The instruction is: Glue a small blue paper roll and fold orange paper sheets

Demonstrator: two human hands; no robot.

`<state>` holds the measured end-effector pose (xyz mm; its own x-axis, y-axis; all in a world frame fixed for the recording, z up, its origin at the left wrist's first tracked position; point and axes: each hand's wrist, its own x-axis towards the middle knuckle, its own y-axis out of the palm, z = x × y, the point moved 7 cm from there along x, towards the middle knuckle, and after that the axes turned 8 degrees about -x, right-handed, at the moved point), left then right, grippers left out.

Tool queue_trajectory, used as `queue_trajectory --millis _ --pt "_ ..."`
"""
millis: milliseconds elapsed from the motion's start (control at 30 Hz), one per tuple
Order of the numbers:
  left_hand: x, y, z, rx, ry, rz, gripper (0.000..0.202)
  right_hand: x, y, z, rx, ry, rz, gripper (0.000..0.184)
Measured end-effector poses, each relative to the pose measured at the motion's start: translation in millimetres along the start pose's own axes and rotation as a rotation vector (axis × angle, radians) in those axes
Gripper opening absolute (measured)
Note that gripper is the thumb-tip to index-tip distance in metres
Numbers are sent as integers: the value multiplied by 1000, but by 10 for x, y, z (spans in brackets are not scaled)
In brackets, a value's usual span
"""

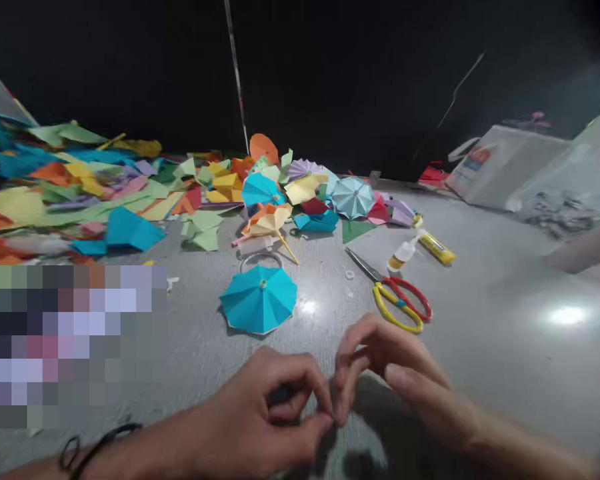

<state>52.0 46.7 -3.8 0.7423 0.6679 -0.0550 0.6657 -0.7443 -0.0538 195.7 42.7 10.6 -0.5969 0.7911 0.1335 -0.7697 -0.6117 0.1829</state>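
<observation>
- So, far left on my feed: a heap of coloured paper scraps (65, 180) spills across the grey table (485, 333) – teal, green, orange, yellow, and a pixelated patch (70, 343) covers the near corner, so I can't read what's under it.
- Lower centre-left, my operator's view gets the left hand (260, 413), a black cord bracelet (100, 447) on its wrist; thumb and forefinger are pinched closed.
- Just ahead of the hands, a teal paper umbrella (259, 299) lies canopy-up on the table, apart from them, with a thin wire loop (260, 261) just behind it.
- Lower centre-right, the right hand (400, 373) curls in, its fingertips (343, 407) touching the left hand's. The two are together, but whatever sits between them, if anything, is too small for me to tell.
- Behind, mid-table, more paper umbrellas sit among the scraps, a pale blue one (352, 197) the clearest.
- Right of the hands: scissors with red and yellow handles (400, 303), a small glue bottle (404, 255) and a yellow tube (437, 248) beside it.
- Far right, at the back, a white box (500, 167).
</observation>
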Motion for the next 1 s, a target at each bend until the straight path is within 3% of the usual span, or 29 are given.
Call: queue_trajectory --millis 233,467,567,1000 --pt "47 -12 -30 70 25 -58 11 -25 -14 7 -50 17 -9 32" --pt "-36 -18 -182 289 322 -193 19 -33 -22 -18 -79 29 -20 30" --pt "-70 -15 -227 366 388 -239 22 -45 -22 -47 -88 35 -17 29" --pt "-120 8 -241 527 349 -232 20 -27 29 -64 -17 46 21 31"
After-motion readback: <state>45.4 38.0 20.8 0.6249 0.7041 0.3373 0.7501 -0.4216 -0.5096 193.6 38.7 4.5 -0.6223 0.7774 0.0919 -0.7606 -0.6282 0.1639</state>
